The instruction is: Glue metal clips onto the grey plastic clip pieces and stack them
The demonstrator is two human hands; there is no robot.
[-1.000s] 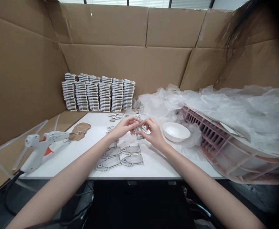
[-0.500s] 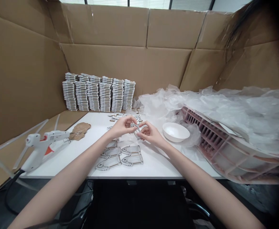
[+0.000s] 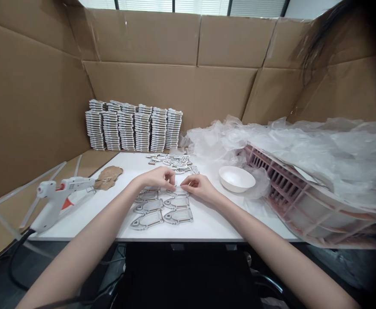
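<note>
My left hand [image 3: 157,177] and my right hand [image 3: 197,187] meet low over the white table [image 3: 110,206], fingertips pinched on a flat grey-and-white cut-out frame piece [image 3: 177,191]. The piece lies at the far end of two rows of like frame pieces [image 3: 162,209] laid flat in front of me. Both hands have curled fingers pressed on the piece's edges. A loose heap of small cut-out pieces [image 3: 173,161] lies just beyond my hands.
A white glue gun [image 3: 57,194] rests at the table's left, its cord hanging off the edge. Stacks of cut-out pieces [image 3: 133,125] line the back. A white bowl [image 3: 237,178] sits right of my hands, beside crumpled plastic sheeting [image 3: 291,141] over a pink crate [image 3: 304,201]. Cardboard walls surround everything.
My hands held the frame piece raised above the table; they have come down and toward me, and the piece now lies at the end of the laid-out rows.
</note>
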